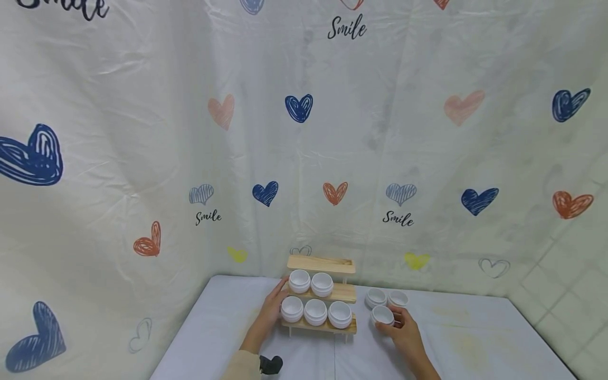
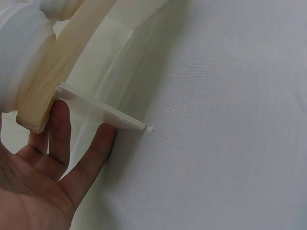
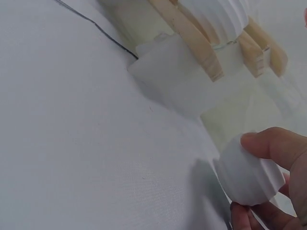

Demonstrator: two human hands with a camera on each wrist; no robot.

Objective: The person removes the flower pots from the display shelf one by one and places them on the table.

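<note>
A tiered wooden rack (image 1: 347, 293) stands at the back of the table. White bowls sit on its two lower shelves: two on the middle one, several on the bottom one; the top shelf (image 1: 320, 263) holds none. My left hand (image 1: 271, 309) grips the rack's left end; in the left wrist view its fingers (image 2: 91, 151) touch the shelf end (image 2: 36, 115) and a clear side support (image 2: 103, 108). To the right of the rack, my right hand (image 1: 404, 330) pinches a white ribbed bowl (image 3: 247, 175) between thumb and fingers. Whether this bowl touches the table cannot be told.
Just behind the held bowl are two more white bowls, one on the left (image 1: 376, 297) and one on the right (image 1: 398, 298). A white cloth covers the table (image 1: 475, 327). Behind it hangs a curtain (image 1: 356, 142) printed with hearts.
</note>
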